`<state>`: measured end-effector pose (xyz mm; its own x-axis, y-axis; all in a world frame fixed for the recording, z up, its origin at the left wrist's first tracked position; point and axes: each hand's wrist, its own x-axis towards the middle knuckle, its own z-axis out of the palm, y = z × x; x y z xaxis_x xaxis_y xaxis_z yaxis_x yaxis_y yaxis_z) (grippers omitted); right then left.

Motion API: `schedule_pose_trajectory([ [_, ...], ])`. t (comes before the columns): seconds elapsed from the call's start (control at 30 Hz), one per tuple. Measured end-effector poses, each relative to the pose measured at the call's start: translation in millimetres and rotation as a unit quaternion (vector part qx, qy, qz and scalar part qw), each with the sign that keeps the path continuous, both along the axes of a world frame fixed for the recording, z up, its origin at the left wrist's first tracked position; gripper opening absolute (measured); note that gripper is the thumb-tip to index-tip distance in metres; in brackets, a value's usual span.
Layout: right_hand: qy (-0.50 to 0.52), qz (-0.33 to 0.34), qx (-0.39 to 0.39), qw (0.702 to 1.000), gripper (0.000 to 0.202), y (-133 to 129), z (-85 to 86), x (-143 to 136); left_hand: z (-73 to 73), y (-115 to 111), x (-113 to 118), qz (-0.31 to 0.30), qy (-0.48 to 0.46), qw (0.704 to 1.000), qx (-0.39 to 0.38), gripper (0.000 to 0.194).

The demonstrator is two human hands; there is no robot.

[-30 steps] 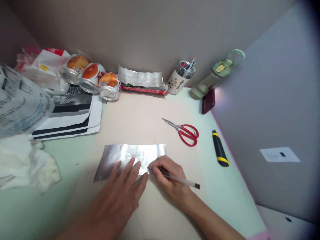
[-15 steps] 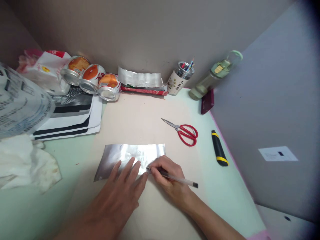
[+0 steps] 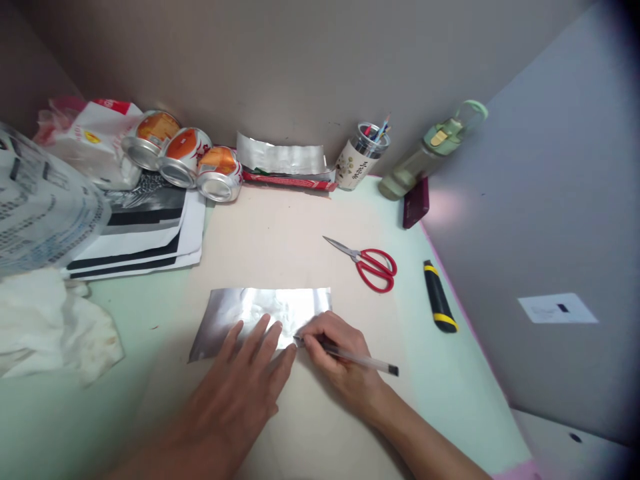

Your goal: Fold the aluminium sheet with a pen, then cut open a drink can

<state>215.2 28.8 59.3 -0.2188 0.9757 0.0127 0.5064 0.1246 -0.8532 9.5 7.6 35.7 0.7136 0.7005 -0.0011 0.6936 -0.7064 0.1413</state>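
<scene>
A shiny silver metal sheet (image 3: 235,310) lies flat on the pale board in front of me. My left hand (image 3: 250,373) rests on its lower edge with fingers spread, pressing it down. In my right hand (image 3: 345,353) is a clear pen (image 3: 370,362) with a black end, gripped between thumb and fingers. Its tip touches the sheet's lower right part, close to my left thumb. Red-handled scissors (image 3: 367,262) lie beyond my right hand, blades pointing away to the left.
A black and yellow utility knife (image 3: 440,300) lies at the right. Along the back are drink cans (image 3: 219,175), cut metal strips (image 3: 280,159), a pencil cup (image 3: 357,160) and a green bottle (image 3: 417,157). Papers (image 3: 145,247), a plastic bag (image 3: 45,200) and a stained cloth (image 3: 55,327) occupy the left.
My right hand and the pen have shifted very slightly to the right. My left hand and the metal sheet stay in place.
</scene>
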Motion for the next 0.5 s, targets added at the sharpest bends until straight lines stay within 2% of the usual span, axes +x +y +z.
schedule_pose_trajectory([
  [0.27, 0.011, 0.022, -0.012, 1.000, 0.018, -0.3, 3.2, 1.1, -4.0, -0.5, -0.7, 0.005, 0.001, 1.000, -0.011, 0.060],
  [0.5, 0.027, -0.007, -0.039, 0.999, 0.016, -0.7, -5.2, 6.3, -8.1, -2.7, -3.6, -0.006, -0.005, 1.000, 0.003, 0.051],
])
